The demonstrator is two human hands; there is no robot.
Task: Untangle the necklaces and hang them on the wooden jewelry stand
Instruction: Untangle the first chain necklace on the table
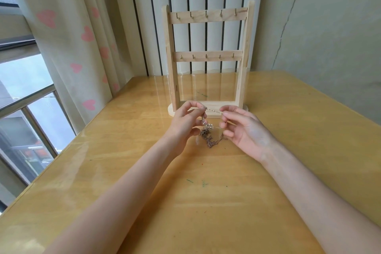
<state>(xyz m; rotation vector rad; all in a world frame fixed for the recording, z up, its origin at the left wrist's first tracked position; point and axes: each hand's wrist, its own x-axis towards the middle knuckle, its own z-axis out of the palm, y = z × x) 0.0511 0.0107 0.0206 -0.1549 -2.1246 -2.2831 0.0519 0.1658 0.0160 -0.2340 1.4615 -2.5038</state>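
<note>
One wooden table [123,171] carries one jewelry stand [208,55] with two bars of five hooks each. Before its base, the left hand [183,126] and right hand [245,132] pinch one chain [213,111] taut between them, above the tangled necklaces [210,137] on the tabletop.

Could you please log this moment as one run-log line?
left hand: pinches thin silver chain | right hand: pinches same chain | tangled necklaces: on table | wooden jewelry stand: hooks bare

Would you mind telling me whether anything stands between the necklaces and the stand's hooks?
Nothing visible does. The necklaces hang tangled between both hands just before the wooden jewelry stand, whose hooks are all bare.
</note>
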